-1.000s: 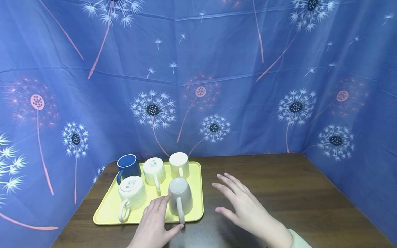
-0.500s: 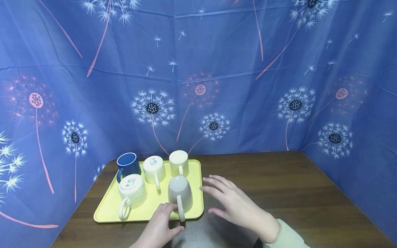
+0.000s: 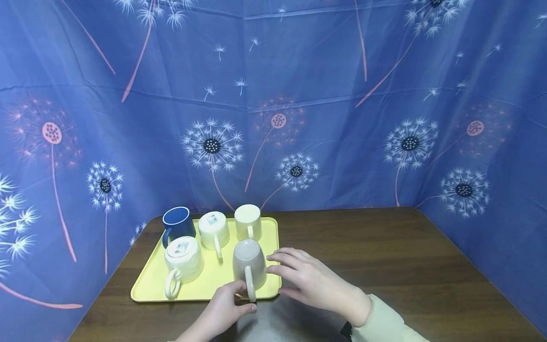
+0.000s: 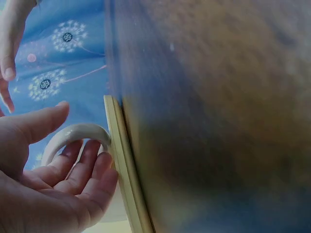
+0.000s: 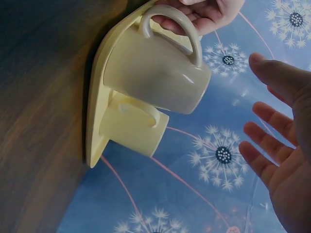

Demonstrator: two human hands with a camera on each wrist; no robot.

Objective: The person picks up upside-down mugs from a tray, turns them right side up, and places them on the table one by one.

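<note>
A grey mug point(image 3: 249, 261) stands upside down at the near right of the yellow tray point(image 3: 147, 292), its handle point(image 3: 249, 284) facing me. My left hand point(image 3: 222, 308) is at that handle; in the left wrist view its bent fingers point(image 4: 80, 167) overlap the handle loop while the thumb stands apart. My right hand point(image 3: 309, 282) is spread at the mug's right side, fingertips close to its wall. Several other mugs share the tray: a white mug with a label point(image 3: 184, 259) at near left, another labelled white mug point(image 3: 213, 231), a cream mug point(image 3: 248, 222) and a blue mug point(image 3: 178, 223).
The tray lies on the left part of a dark wooden table point(image 3: 376, 256). A blue dandelion-print cloth point(image 3: 342, 142) hangs behind the table and along its sides.
My right hand has moved left, from over the bare wood to the grey mug's side. My left hand has dropped from the mug's left wall to its handle. The mugs stay in place.
</note>
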